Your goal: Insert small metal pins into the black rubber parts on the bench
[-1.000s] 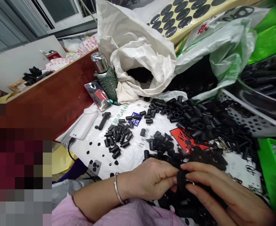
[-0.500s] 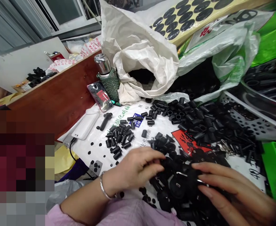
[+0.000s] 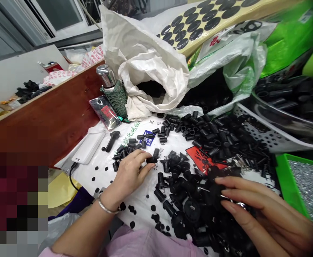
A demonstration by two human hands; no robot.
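My left hand [image 3: 131,171] is closed, thumb and fingers pinching a small black cylindrical plastic part [image 3: 151,160] just above the white sheet. Under and behind its knuckles lies a small cluster of black plastic cylinders [image 3: 132,141]. Over the heap of black plastic parts [image 3: 178,192] on the right, my right hand [image 3: 255,203] is closed around a slim shiny metal tool [image 3: 241,205]. The tool's thin tip points left across the heap; its exact kind is unclear. Round black discs [image 3: 191,210] with small metal pieces show in this heap.
A larger pile of black tubes [image 3: 220,135] lies ahead by a perforated white basket [image 3: 268,134]. At right is a green tray [image 3: 292,185] of small metal pieces. A white sack [image 3: 151,67], netted bottle [image 3: 113,92], phone [image 3: 105,112] and white device [image 3: 88,148] stand or lie behind.
My left hand has moved left from the heap to the small cluster, and a black cylindrical part now shows in its fingers. My right hand stays over the heap with the tool. The view has shifted.
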